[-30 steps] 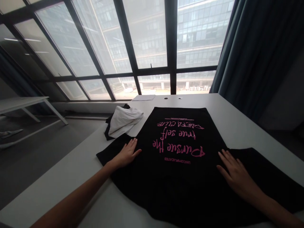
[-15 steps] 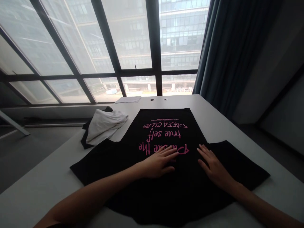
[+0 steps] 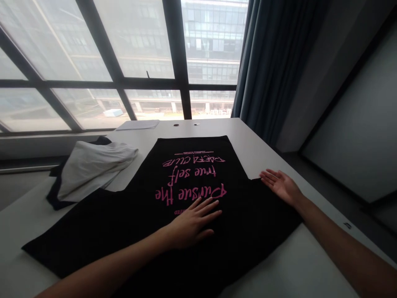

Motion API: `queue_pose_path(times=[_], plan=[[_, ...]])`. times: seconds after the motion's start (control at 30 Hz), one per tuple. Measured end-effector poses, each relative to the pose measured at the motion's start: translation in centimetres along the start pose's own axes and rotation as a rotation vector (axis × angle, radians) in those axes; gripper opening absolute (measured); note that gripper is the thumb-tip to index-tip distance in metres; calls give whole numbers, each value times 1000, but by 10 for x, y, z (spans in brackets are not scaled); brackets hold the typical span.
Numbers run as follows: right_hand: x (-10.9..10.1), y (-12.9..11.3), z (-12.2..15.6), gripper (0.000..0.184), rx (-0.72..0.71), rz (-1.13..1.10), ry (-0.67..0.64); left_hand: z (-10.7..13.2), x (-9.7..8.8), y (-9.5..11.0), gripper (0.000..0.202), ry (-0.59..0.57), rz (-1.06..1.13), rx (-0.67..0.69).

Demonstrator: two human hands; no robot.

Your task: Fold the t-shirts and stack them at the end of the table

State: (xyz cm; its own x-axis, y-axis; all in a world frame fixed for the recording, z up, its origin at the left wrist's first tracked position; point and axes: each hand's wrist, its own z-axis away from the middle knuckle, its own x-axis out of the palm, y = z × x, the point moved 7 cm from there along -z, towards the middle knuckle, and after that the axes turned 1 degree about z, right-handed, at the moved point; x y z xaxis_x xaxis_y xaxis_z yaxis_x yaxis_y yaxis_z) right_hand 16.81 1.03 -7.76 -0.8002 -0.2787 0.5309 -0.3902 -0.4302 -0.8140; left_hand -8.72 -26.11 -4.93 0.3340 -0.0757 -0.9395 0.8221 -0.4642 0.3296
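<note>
A black T-shirt (image 3: 142,182) with pink lettering lies spread out, its print upside down from where I look and its hem toward the window. My left hand (image 3: 195,223) rests palm down on the chest, just below the printed words, with fingers stretched. Over at the right sleeve (image 3: 279,211), my right hand (image 3: 283,186) is turned partly palm up, fingers extended and holding nothing. Its fingertips are by the sleeve's upper edge; whether they touch the cloth I cannot tell.
The shirt lies on a white table (image 3: 245,145). A crumpled white and dark garment (image 3: 93,165) is at the left, with a flat pale sheet or cloth (image 3: 138,124) at the far edge. Beyond stand large windows and a blue curtain (image 3: 266,62).
My right hand has moved from the shirt's body outward to the right sleeve and turned its palm upward. My left hand stays flat on the shirt. The view has swung right.
</note>
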Motion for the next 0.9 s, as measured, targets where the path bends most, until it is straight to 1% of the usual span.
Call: queue_pose_path(times=[0.03, 0.07, 0.1, 0.13, 0.17, 0.2, 0.27, 0.3, 0.33, 0.37, 0.4, 0.43, 0.5, 0.53, 0.57, 0.6, 0.7, 0.77, 0.83, 0.9], plan=[[-14, -14, -2, 28, -126, -18, 133, 0, 1, 0, 65, -3, -1, -1], [-22, -25, 0, 27, -229, -28, 227, 0, 2, 0, 65, -8, 0, -3], [-22, -31, 4, 27, -293, -30, 262, -1, 3, -1, 65, -15, 1, -5], [-15, -31, 9, 28, -300, -25, 227, -1, 3, -1, 64, -22, 2, -8], [0, -26, 15, 29, -250, -13, 128, -1, 4, -1, 64, -28, 2, -13], [20, -15, 22, 31, -149, 6, -16, -1, 4, -1, 64, -31, 0, -17], [60, 17, 43, 41, 126, 71, -329, -2, 4, 0, 64, -33, -4, -22], [74, 33, 55, 46, 240, 106, -448, -2, 3, 0, 64, -31, -5, -23], [83, 46, 63, 50, 322, 132, -519, -2, 3, 1, 64, -30, -5, -23], [87, 57, 67, 52, 361, 145, -536, -2, 3, 1, 64, -29, -4, -24], [87, 63, 67, 50, 363, 140, -505, -2, 2, 2, 64, -29, -3, -26], [84, 66, 64, 48, 338, 119, -446, -2, 2, 2, 64, -27, 0, -27], [77, 64, 57, 43, 273, 55, -342, -1, 0, 3, 64, -20, 6, -25], [77, 62, 57, 43, 266, 33, -341, -1, 0, 4, 64, -15, 10, -23], [79, 62, 60, 44, 289, 27, -385, -1, -1, 4, 65, -11, 13, -19], [84, 62, 67, 47, 337, 42, -467, -1, -1, 4, 65, -11, 15, -18], [99, 73, 100, 56, 542, 207, -806, -2, 0, 4, 65, -29, 15, -34], [100, 84, 122, 54, 649, 355, -993, -2, 0, 4, 64, -44, 17, -46], [96, 94, 134, 50, 728, 455, -1098, -2, 0, 5, 64, -48, 23, -47], [92, 98, 138, 50, 772, 486, -1139, -2, -1, 6, 64, -41, 30, -40]])
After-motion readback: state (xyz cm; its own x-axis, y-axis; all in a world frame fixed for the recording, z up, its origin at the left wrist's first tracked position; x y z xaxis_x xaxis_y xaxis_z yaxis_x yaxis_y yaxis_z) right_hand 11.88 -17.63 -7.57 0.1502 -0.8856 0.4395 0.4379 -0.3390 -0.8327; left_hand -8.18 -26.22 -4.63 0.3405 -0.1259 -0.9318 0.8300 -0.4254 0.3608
